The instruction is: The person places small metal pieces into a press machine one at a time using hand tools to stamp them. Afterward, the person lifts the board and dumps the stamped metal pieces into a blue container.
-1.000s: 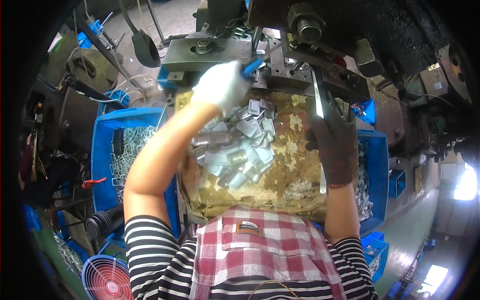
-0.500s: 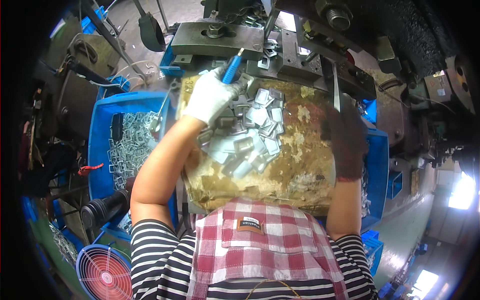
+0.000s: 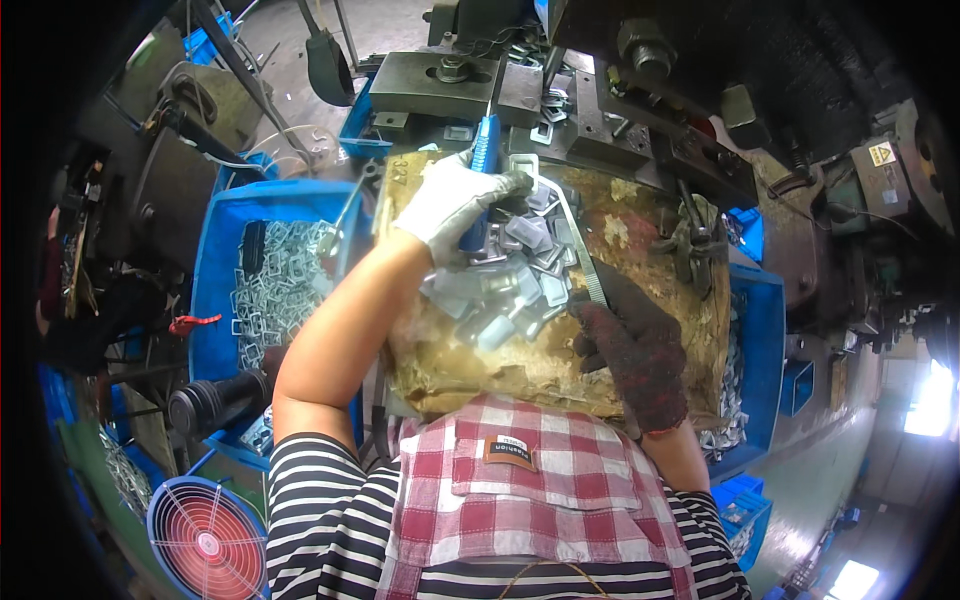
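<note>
My left hand [image 3: 455,205], in a white glove with dark fingertips, is closed round a blue-handled tool [image 3: 485,150] that points away from me; its exact kind is unclear. At those fingertips is a small rectangular metal part [image 3: 524,165] with a raised rim. My right hand [image 3: 635,345], in a dark glove, grips metal tweezers [image 3: 577,237] with a ridged grip. The tweezers' tips reach close to that part; contact is hard to tell. Below both hands lies a pile of similar metal parts [image 3: 530,232] on a worn, stained work board [image 3: 545,375].
A press bed with a bolted steel clamp bar [image 3: 430,90] stands beyond the board. Blue bins of metal frames flank it, one left [image 3: 205,290] and one right [image 3: 765,350]. A black cylinder [image 3: 215,405] and a red-bladed fan [image 3: 207,540] are at lower left.
My right hand has come in from the right edge of the board with the tweezers, toward my left fingertips. The blue-handled tool now points more straight away from me.
</note>
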### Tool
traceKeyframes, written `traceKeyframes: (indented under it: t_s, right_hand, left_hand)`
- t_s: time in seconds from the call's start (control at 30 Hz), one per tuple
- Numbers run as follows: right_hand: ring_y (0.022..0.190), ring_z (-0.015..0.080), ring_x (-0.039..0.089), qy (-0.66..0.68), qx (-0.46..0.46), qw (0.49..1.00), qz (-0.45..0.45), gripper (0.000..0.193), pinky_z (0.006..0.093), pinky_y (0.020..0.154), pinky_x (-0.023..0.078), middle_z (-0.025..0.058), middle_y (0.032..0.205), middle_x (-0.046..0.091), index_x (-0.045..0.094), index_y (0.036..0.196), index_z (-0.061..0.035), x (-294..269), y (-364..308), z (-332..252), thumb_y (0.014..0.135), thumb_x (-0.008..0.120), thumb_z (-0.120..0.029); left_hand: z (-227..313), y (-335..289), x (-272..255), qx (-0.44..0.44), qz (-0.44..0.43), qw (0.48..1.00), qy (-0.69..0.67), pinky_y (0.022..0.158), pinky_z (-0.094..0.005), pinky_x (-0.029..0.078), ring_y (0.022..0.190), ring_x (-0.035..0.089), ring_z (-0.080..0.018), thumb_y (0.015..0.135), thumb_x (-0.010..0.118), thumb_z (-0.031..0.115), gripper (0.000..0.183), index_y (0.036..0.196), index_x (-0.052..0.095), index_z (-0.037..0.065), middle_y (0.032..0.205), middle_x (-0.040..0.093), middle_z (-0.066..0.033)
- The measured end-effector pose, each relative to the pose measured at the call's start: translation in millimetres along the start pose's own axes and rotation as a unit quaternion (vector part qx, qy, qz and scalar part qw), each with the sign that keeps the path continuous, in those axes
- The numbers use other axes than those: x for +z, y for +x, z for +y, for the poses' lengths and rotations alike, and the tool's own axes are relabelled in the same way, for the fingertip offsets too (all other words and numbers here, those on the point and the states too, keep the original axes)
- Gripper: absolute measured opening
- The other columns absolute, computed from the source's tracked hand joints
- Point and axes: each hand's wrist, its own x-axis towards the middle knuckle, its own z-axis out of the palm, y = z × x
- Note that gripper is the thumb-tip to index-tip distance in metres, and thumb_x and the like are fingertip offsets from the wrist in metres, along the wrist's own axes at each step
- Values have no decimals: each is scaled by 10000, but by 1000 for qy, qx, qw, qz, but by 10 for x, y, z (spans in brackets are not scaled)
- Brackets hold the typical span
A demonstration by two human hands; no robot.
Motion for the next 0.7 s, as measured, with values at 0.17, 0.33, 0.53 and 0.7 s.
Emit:
traceKeyframes:
  t_s: [0.17,0.33,0.53,0.7]
  right_hand:
    - [763,92,686,-21,-6,1000,-18,445,251,627,577,68,1004,730,602,1401,-53,8,-28,-3,969,669,-138]
    - [748,83,669,-55,-23,997,-55,444,255,624,571,70,978,731,607,1393,-50,-22,-46,69,968,681,-153]
    - [706,87,673,-82,-49,995,-18,445,255,600,564,45,906,714,616,1395,-104,-62,-35,114,958,688,-142]
    - [665,90,660,-56,14,986,155,395,246,544,550,24,877,691,641,1349,-105,-420,112,38,955,663,-120]
  left_hand:
    - [-83,-23,-76,36,-31,997,-55,763,-289,521,876,664,-120,868,792,198,319,1125,672,53,982,713,-49]
    - [32,-39,-304,35,-78,986,143,772,-278,522,884,665,-120,833,751,106,348,1169,688,44,990,723,-71]
    - [39,105,-289,108,-51,940,318,780,-358,535,811,680,-212,892,729,238,345,1124,698,-15,906,729,-156]
    - [635,445,65,163,-34,779,605,772,-443,575,852,722,-389,919,619,228,289,969,709,-42,936,724,-265]
